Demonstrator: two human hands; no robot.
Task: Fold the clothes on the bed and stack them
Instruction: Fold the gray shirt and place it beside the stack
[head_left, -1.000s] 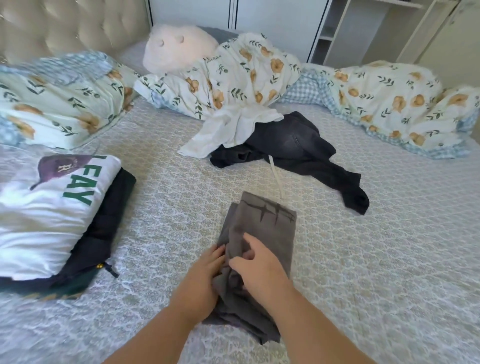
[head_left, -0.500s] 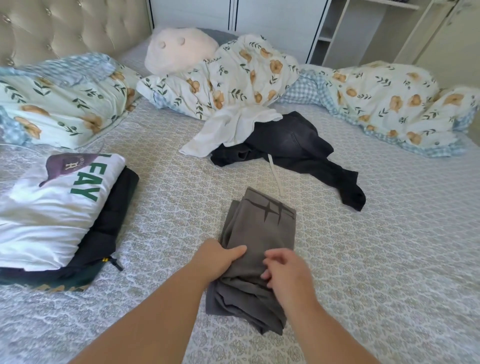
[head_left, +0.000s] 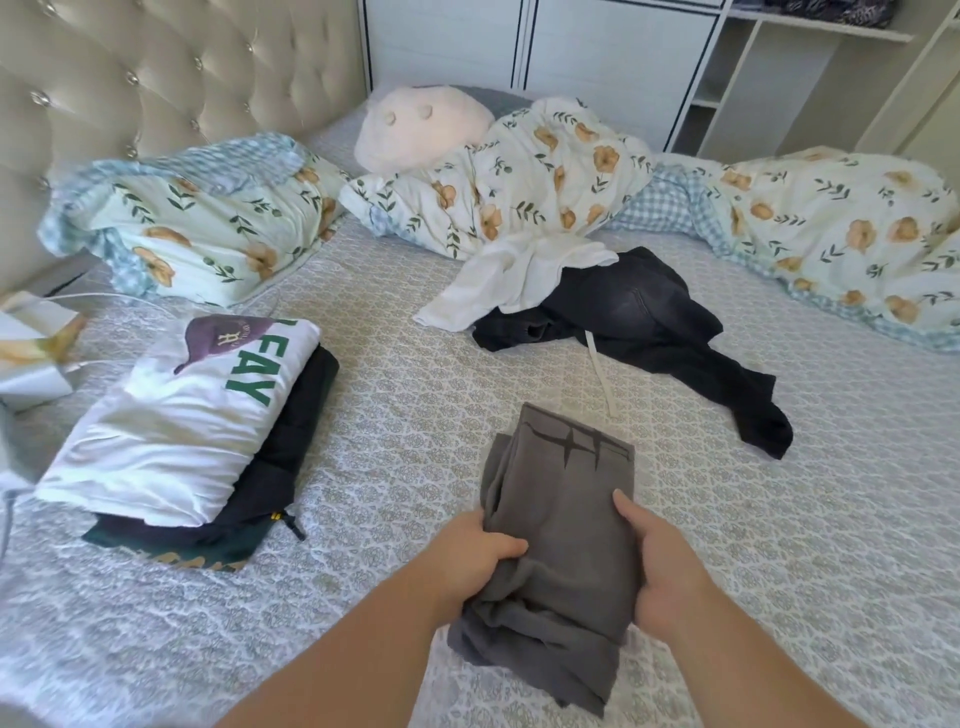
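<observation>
Now, step in hand: the grey garment (head_left: 563, 525), folded to a narrow bundle near the bed's (head_left: 415, 415) near edge, looks ready to be lifted.
Left hand (head_left: 475, 553): fingers curled round the bundle's left side, gripping it.
Right hand (head_left: 657, 564): thumb on top, fingers tucked under the right side, holding it.
Next move: probably carry the bundle to the stack (head_left: 187, 441) by the bed's left edge, where a white printed shirt (head_left: 171, 421) lies on dark folded clothes; its loose near end needs support or it may unfold.
Left to do: a white garment (head_left: 519, 280) and black trousers (head_left: 639, 322) lie unfolded toward the bed's far side, overlapping.
Around: floral quilt (head_left: 545, 182) and pillow (head_left: 208, 218) along the far edge, a pale plush cushion (head_left: 415, 124) behind.
In the way: nothing between bundle and stack.
</observation>
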